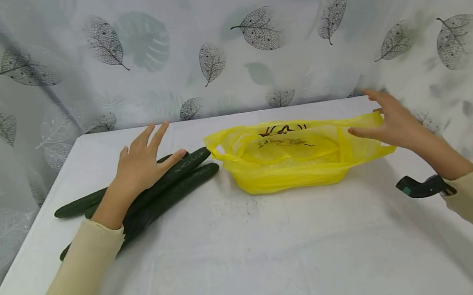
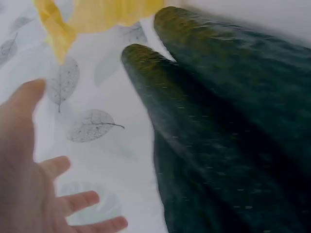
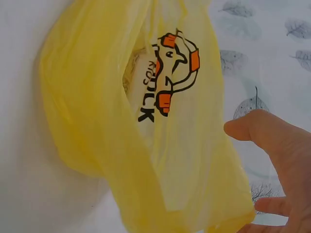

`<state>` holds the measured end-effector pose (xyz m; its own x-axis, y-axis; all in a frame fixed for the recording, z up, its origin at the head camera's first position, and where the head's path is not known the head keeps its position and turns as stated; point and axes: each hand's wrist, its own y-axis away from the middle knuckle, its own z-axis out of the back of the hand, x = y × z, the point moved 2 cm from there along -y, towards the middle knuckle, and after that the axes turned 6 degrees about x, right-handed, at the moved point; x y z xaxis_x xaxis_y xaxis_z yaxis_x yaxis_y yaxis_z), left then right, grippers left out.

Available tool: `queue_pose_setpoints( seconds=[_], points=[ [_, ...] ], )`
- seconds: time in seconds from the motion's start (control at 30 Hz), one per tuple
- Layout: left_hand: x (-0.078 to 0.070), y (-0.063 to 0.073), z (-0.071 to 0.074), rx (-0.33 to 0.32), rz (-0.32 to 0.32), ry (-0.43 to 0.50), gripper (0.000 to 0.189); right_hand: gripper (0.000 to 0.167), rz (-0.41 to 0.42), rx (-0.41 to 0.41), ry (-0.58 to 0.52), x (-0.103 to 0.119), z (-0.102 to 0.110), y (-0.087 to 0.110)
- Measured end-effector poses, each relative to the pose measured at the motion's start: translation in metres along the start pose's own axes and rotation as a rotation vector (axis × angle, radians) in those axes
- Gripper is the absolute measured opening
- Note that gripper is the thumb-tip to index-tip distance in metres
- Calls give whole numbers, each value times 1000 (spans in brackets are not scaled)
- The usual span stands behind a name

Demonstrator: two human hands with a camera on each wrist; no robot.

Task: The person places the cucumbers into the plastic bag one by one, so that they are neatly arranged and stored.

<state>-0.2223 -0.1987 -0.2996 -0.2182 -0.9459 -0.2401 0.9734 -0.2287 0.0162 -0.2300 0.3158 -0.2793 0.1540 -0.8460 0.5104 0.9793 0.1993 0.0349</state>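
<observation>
Several long dark green cucumbers [image 1: 184, 187] lie in a loose pile on the left of the table. Over the pile my left hand [image 1: 135, 166] is held with its fingers spread, holding nothing; in the left wrist view the cucumbers [image 2: 194, 126] fill the right side. A yellow plastic bag [image 1: 283, 171] stands at the middle right, its mouth spread wide. At its right end is my right hand [image 1: 395, 119], thumb and fingers apart. In the right wrist view the bag [image 3: 82, 97] shows a printed black and orange figure, and the thumb is close beside its edge.
A white cloth covers the table [image 1: 249, 263]. Behind and to the left hangs a pale curtain [image 1: 159, 88] with leaf prints. A black strap device [image 1: 425, 187] sits at my right wrist.
</observation>
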Motion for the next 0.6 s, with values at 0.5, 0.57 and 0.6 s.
queue_pose_setpoints(
  seconds=[0.5,0.57,0.6],
  points=[
    [9,8,-14,-89,-69,27,73,88,-101,11,-91,-27,-9,9],
    [10,10,-15,-90,-79,23,71,85,-114,-4,-104,-30,-13,11],
    [11,10,-15,-88,-86,23,70,84,-119,-10,-112,-33,-15,11]
  ],
)
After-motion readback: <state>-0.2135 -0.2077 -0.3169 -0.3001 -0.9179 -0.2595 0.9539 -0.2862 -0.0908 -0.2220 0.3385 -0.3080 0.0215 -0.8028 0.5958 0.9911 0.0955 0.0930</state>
